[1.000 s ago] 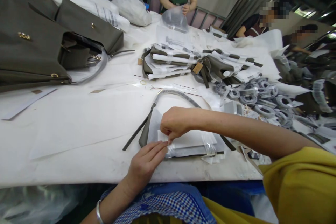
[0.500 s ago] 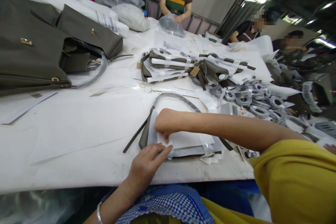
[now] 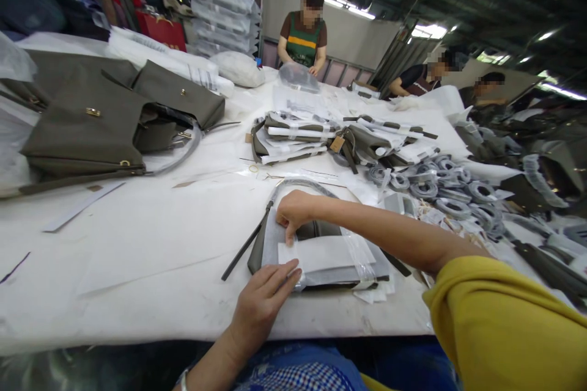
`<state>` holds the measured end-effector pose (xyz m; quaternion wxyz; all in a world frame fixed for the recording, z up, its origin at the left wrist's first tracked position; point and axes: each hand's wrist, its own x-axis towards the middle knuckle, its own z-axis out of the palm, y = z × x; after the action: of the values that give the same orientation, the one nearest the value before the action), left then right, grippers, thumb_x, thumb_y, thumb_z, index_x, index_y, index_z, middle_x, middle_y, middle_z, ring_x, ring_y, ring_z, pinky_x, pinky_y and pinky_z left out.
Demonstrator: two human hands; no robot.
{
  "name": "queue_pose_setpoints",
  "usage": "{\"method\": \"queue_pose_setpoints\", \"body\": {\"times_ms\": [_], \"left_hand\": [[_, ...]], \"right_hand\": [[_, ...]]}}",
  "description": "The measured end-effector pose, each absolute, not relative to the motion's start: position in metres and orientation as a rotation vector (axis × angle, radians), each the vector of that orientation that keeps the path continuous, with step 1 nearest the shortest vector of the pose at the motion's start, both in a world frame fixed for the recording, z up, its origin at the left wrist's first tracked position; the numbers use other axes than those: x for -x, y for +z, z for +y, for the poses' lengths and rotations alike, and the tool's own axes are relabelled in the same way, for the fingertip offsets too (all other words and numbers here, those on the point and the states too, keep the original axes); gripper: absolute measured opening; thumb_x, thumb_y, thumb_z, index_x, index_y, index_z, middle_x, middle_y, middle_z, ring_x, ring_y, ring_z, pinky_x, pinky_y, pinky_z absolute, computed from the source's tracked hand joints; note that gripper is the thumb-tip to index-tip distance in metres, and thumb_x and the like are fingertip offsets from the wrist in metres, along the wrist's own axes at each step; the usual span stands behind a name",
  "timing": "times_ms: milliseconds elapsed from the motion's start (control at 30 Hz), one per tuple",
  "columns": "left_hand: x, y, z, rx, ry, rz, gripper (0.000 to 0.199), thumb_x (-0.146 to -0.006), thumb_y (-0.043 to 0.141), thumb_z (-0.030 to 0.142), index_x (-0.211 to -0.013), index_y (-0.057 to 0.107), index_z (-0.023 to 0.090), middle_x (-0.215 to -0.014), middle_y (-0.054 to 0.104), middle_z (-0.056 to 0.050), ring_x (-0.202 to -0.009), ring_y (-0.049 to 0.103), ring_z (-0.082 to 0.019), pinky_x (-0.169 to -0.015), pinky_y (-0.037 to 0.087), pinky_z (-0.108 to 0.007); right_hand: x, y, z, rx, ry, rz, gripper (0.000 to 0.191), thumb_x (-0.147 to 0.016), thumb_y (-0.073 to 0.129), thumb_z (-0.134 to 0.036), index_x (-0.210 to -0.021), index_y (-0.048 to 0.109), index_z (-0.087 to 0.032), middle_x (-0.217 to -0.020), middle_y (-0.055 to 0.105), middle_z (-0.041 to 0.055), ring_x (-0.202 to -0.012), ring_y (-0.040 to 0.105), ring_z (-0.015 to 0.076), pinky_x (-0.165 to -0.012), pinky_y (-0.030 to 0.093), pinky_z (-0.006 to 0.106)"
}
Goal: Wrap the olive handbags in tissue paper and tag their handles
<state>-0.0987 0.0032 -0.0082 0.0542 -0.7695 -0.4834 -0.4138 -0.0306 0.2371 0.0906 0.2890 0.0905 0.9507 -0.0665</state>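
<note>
A dark olive bag (image 3: pixel 258 248) lies on the table in front of me, partly covered with white sheet (image 3: pixel 328 252) and clear tape (image 3: pixel 361 256). Its wrapped handle arches at the far side, and a strap sticks out to the left. My left hand (image 3: pixel 266 293) rests on the near left corner of the bag, fingers extended over the sheet's edge. Above it, my right hand (image 3: pixel 293 214) is curled, one finger pointing down to the sheet's upper left edge. Whatever lies inside its curled fingers is hidden.
Wrapped olive bag pieces (image 3: pixel 298 134) lie beyond, with several wrapped coils (image 3: pixel 424 186) to the right. Larger olive bags (image 3: pixel 87 134) stand at the left. A person (image 3: pixel 302 43) handles a plastic-wrapped item across the table (image 3: pixel 151 238); others work at the right.
The view has tilted up. My right hand has moved slightly away from my left, and the white sheet now sits lower, showing dark olive panels behind it.
</note>
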Motion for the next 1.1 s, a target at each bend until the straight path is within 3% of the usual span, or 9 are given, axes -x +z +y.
{"method": "queue_pose_setpoints", "body": {"times_ms": [200,400,467,533,633,767,867,1000,1100], "left_hand": [[0.100,-0.013,0.003,2.336,-1.133,-1.455,0.036,-0.100,0.041,0.015,-0.131,0.059,0.016,-0.129,0.066,-0.006,-0.118,0.059,-0.022,-0.096,0.054,-0.039],[0.100,-0.011,0.004,2.315,-1.096,-1.408,0.035,-0.100,0.042,0.014,-0.131,0.059,0.017,-0.128,0.066,-0.006,-0.119,0.060,-0.022,-0.096,0.054,-0.040],[0.100,-0.011,0.005,2.316,-1.100,-1.405,0.036,-0.099,0.043,0.013,-0.131,0.059,0.018,-0.128,0.066,-0.006,-0.119,0.060,-0.022,-0.096,0.054,-0.040],[0.099,-0.011,0.005,2.339,-1.122,-1.408,0.036,-0.098,0.046,0.012,-0.132,0.058,0.018,-0.129,0.066,-0.006,-0.120,0.060,-0.022,-0.097,0.053,-0.041],[0.099,-0.010,0.004,2.368,-1.198,-1.439,0.041,-0.094,0.052,0.008,-0.133,0.057,0.019,-0.129,0.066,-0.005,-0.121,0.059,-0.021,-0.100,0.052,-0.041],[0.098,0.003,-0.002,2.469,-1.238,-1.579,0.049,-0.089,0.051,0.004,-0.134,0.055,0.022,-0.132,0.064,-0.004,-0.126,0.055,-0.021,-0.106,0.048,-0.042],[0.097,0.015,-0.005,2.544,-1.204,-1.698,0.045,-0.089,0.054,0.013,-0.133,0.056,0.022,-0.134,0.062,-0.005,-0.127,0.054,-0.023,-0.108,0.046,-0.045],[0.092,0.020,-0.001,2.391,-1.205,-1.692,0.025,-0.094,0.057,0.028,-0.118,0.065,0.024,-0.118,0.071,-0.004,-0.112,0.065,-0.023,-0.099,0.052,-0.042],[0.092,0.010,0.003,2.280,-1.258,-1.575,0.024,-0.094,0.057,0.033,-0.115,0.066,0.025,-0.110,0.074,-0.003,-0.099,0.070,-0.023,-0.090,0.057,-0.038]], "right_hand": [[0.024,0.064,0.265,-0.536,-0.734,2.384,0.041,-0.059,0.085,-0.055,-0.074,0.072,-0.019,-0.065,0.066,-0.0038,-0.063,0.055,0.0126,-0.059,0.035,0.023],[0.007,0.074,0.268,-0.776,-0.817,2.494,0.029,-0.083,0.069,-0.043,-0.092,0.076,-0.016,-0.083,0.075,0.0036,-0.078,0.066,0.0164,-0.072,0.045,0.024],[-0.005,0.077,0.253,-0.831,-0.831,2.570,0.040,-0.087,0.063,-0.046,-0.115,0.071,-0.018,-0.102,0.075,0.0061,-0.092,0.067,0.0186,-0.081,0.047,0.025],[-0.020,0.074,0.234,-0.809,-0.888,2.618,0.067,-0.083,0.067,-0.052,-0.140,0.052,-0.022,-0.123,0.069,0.0075,-0.107,0.065,0.0214,-0.091,0.046,0.027],[-0.038,0.063,0.210,-0.762,-0.959,2.690,0.097,-0.075,0.072,-0.058,-0.154,0.030,-0.020,-0.138,0.059,0.0122,-0.124,0.056,0.0272,-0.104,0.041,0.034],[-0.045,0.049,0.203,-0.797,-1.003,2.734,0.095,-0.076,0.071,-0.059,-0.153,0.031,-0.021,-0.138,0.058,0.0127,-0.125,0.055,0.0292,-0.105,0.040,0.037],[-0.044,0.043,0.208,-0.787,-1.055,2.743,0.094,-0.075,0.072,-0.058,-0.153,0.032,-0.023,-0.138,0.059,0.0113,-0.126,0.055,0.0287,-0.106,0.039,0.036],[-0.045,0.047,0.207,-0.841,-1.112,2.717,0.095,-0.073,0.075,-0.058,-0.152,0.034,-0.025,-0.139,0.059,0.0097,-0.126,0.055,0.0283,-0.106,0.039,0.035],[-0.046,0.053,0.200,-0.911,-1.137,2.671,0.096,-0.070,0.077,-0.058,-0.152,0.035,-0.030,-0.141,0.057,0.0058,-0.126,0.055,0.0287,-0.105,0.041,0.036]]}}
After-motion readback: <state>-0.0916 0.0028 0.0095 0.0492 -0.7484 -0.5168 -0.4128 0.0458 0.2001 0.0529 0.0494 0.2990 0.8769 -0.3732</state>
